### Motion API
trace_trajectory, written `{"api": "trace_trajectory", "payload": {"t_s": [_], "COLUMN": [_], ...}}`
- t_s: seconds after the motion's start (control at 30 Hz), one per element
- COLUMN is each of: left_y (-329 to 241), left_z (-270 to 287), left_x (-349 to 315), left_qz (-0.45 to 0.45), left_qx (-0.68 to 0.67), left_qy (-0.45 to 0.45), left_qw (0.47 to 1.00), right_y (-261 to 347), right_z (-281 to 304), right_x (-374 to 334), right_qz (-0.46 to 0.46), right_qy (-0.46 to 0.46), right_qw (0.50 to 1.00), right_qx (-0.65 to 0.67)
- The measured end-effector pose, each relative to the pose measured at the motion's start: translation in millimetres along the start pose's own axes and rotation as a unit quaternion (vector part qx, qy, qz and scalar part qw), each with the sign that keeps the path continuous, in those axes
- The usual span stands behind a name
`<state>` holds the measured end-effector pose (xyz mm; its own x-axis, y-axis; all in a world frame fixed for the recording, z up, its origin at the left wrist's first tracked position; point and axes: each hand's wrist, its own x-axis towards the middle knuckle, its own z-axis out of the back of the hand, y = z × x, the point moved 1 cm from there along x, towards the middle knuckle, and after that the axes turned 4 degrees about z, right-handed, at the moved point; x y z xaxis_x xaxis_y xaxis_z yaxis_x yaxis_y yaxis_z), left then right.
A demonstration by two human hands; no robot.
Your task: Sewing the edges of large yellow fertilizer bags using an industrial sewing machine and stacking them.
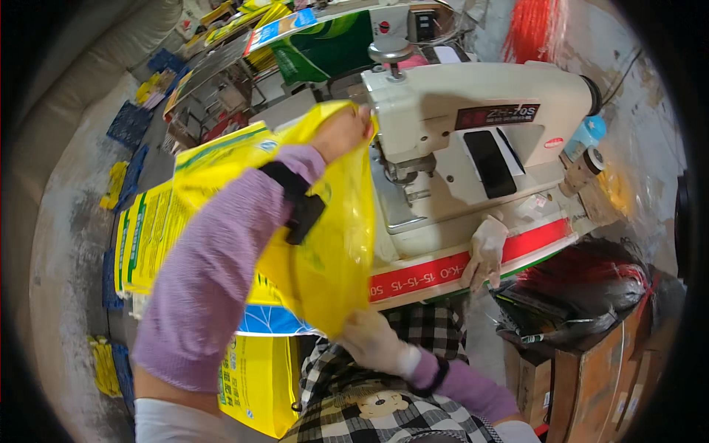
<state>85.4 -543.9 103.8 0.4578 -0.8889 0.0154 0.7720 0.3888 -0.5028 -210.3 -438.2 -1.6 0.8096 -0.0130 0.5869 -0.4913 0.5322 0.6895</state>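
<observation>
– what are the fingers doing?
– on the left hand [341, 136] they're bent round the upper edge of the yellow bag [347, 214], tips partly hidden. the right hand [373, 341], pale-gloved, pinches its lower corner. so the bag hangs between them, in front of the worktop's edge.
– anything in the way?
– the left arm's purple sleeve [214, 273] crosses in front and covers some of the bag. the sewing machine [502, 92] stands just beside the left fingers.
– and past that?
– a black phone [489, 166] lies under the machine's arm; a loose white glove [487, 247] lies over the red strip [413, 284] along the front edge. a thread spool [588, 171] stands at the far right.
– further out?
– printed yellow sacks [155, 240] to the left, a bulging plastic bag [580, 284] atop cardboard boxes [591, 369] on the right, and red strands [533, 31] hanging by the wall.
</observation>
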Motion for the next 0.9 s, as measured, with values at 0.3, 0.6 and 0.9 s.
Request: {"api": "trace_trajectory", "payload": {"t_s": [0.3,0.6,0.9], "left_y": [73.1,46.1,4.7], "left_z": [-110.6,-102.5,-77.8], "left_x": [-64.2,-80.6,-52.1], "left_qz": [0.04,-0.068,-0.158], "left_qx": [-0.081,0.111,0.103], "left_qy": [0.041,0.082,0.177], "left_qw": [0.995,0.988,0.966], "right_y": [-2.5,8.6,-59.9], "right_z": [72.6,75.8,51.7], "right_x": [-89.3,-91.1,-55.9], "right_qz": [-0.233,-0.16,-0.141], "right_qy": [-0.07,-0.075,-0.092], "right_qw": [0.967,0.984,0.978], "right_qx": [0.08,-0.007,-0.125]}}
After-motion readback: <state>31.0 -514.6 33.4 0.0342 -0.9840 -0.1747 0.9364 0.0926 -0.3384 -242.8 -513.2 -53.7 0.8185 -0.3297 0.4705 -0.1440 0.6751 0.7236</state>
